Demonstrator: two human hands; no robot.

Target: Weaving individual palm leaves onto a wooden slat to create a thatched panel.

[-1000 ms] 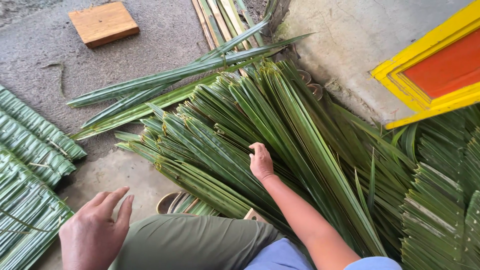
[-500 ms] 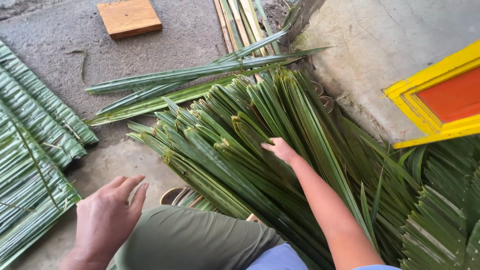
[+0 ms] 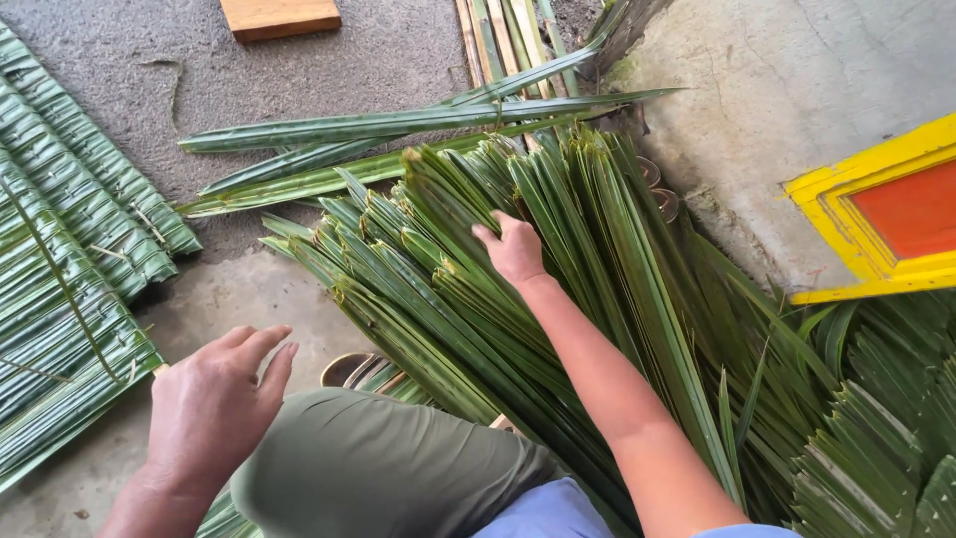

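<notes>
Palm leaves (image 3: pixel 558 299), folded lengthwise and stacked in a thick fan-shaped pile, lay on the concrete floor (image 3: pixel 239 299) in front of a seated person, spreading from the knee toward the grey wall (image 3: pixel 797 120). The person's right hand (image 3: pixel 514 247) rested flat on top of the pile, fingers loose and extended over the leaf tips, closed on nothing. The left hand (image 3: pixel 214 403) hovered open beside the olive-green trouser knee (image 3: pixel 378 468), fingers slightly curled and holding nothing, just above the bare floor. Several long unfolded fronds (image 3: pixel 398 125) lay crosswise beyond the pile. Woven leaf panels (image 3: pixel 70 229) (laid in overlapping rows) covered the floor at left. A wooden block (image 3: pixel 281 17) sat at the top edge, and a yellow-framed orange panel (image 3: pixel 886 214) stood against the wall at right.
</notes>
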